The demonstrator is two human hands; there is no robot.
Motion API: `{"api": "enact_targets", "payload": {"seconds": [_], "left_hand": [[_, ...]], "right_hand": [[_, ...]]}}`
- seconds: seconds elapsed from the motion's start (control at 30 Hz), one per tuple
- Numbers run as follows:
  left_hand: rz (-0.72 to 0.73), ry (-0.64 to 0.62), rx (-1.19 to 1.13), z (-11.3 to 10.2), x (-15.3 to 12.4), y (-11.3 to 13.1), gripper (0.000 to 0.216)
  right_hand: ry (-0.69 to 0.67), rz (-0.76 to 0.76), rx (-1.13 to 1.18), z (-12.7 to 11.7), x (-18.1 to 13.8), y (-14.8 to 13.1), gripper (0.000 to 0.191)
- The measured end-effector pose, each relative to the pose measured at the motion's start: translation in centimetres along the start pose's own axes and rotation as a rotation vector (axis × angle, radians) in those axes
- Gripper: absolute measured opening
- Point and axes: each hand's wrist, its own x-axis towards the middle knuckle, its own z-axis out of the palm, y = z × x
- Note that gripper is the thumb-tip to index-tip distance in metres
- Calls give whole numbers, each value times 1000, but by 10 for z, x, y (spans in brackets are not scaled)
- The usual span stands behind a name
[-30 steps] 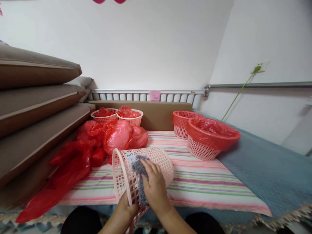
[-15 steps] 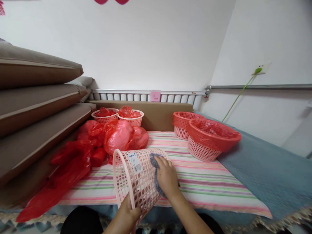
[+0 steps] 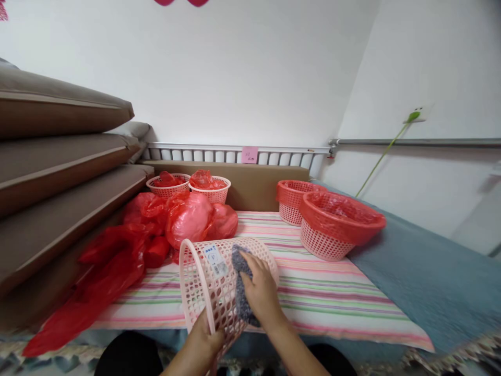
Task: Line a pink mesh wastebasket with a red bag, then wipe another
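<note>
A pink perforated plastic basket (image 3: 219, 303) lies tipped on its side over the front of the striped cloth, its open end facing left. My left hand (image 3: 205, 337) grips the rim from below, thumb outside and the other fingers inside the opening. On the basket's side, right of a white and blue label (image 3: 215, 260), my right hand (image 3: 260, 290) presses a grey fuzzy cloth (image 3: 241, 292) against the holes. The fingers are stretched over the cloth, holding it to the basket wall.
Red plastic bags (image 3: 191, 219) are heaped at left, before two small baskets (image 3: 211, 189) with red bags inside. Two bag-lined baskets (image 3: 329, 245) stand at right on the striped cloth (image 3: 344, 292). Brown cushions (image 3: 58, 156) are stacked along the left side. A railing (image 3: 227, 154) runs behind.
My right hand has slid the grey cloth a little to the left along the basket, toward the label. My left hand keeps its hold on the rim.
</note>
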Motion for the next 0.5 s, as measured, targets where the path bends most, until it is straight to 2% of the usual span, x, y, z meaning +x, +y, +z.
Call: {"api": "enact_targets", "payload": {"seconds": [0.13,0.23,0.37,0.5], "left_hand": [[64,72,27,-1,1,-2,56],[111,138,64,-6,4,-9,52],[110,40,65,-15,9,-22,49],[58,-19,-54,-14,6,-31,44]], "right_hand": [[-75,-139,-8,3,-15,-41,54],[-165,-160,-62,0,-23,-59,56],[-233,-160,-134,-9,-15,-70,49],[-277,-221,-218,-9,12,-82,39]]}}
